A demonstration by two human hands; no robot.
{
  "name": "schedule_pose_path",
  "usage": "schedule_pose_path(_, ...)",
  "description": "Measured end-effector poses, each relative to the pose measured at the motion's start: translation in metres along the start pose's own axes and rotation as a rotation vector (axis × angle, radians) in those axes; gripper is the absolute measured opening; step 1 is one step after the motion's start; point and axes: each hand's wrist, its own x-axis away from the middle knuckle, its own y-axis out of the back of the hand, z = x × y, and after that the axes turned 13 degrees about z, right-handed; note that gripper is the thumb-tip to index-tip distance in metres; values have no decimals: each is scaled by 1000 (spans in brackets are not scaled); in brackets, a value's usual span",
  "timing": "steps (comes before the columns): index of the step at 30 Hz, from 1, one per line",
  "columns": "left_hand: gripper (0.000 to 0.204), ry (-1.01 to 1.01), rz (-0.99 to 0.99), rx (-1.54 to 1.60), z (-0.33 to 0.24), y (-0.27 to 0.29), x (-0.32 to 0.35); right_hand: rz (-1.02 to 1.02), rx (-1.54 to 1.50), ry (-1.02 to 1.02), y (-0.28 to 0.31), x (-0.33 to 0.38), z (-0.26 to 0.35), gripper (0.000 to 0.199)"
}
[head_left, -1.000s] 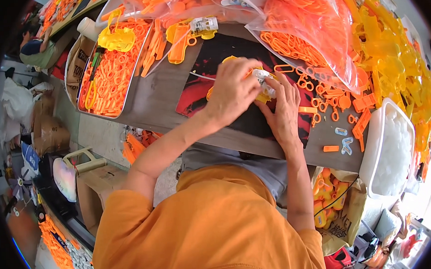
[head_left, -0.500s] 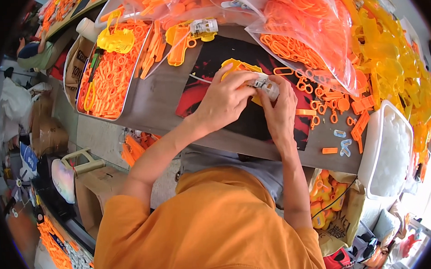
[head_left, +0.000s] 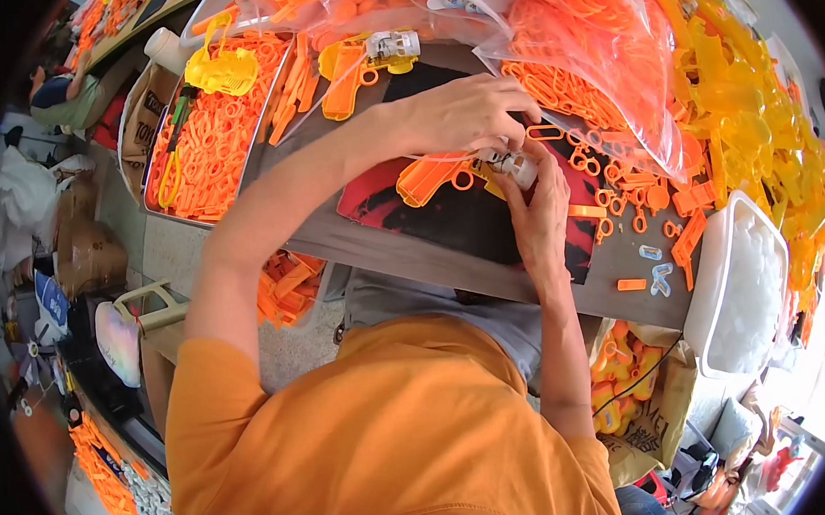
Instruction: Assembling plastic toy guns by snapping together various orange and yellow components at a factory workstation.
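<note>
An unfinished toy gun, with an orange and yellow handle, lies over the dark red-and-black mat. A clear and white plastic module sits at its right end. My right hand grips this end, thumb and fingers around the module. Arched over from the far side, my left hand has its fingertips bent down close together at the module's upper edge. What lies between those fingertips is hidden. A similar orange-yellow toy gun with a clear module lies behind my left forearm.
On the left stands a metal tray of small orange parts, with a yellow piece on top. Loose orange rings and clips lie right of the mat. Plastic bags of orange parts fill the back. A white tub stands at the right edge.
My left hand has left the toy gun's left side and swung up and right over the module. This uncovers the orange handle. My right hand keeps its hold in nearly the same place.
</note>
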Motion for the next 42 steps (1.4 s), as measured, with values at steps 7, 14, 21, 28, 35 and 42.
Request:
schedule_pose_path(7,13,-131,108,34,11,7,-12,-15,21,12,-4,2,1,47)
schedule_pose_path(14,15,17,174,323,15,0,-13,38,27,-103,0,2,8,45)
schedule_pose_path(21,19,142,146,149,5,1,-6,78,56,-176,1,2,11,44)
schedule_pose_path(28,21,349,-116,317,-6,-18,16,56,41,-174,0,2,12,46)
schedule_pose_path(35,15,339,-187,289,-10,-24,16,55,20,-165,0,1,13,45)
schedule_pose_path(42,35,523,47,383,-4,-22,7,40,72,-138,-1,1,9,46)
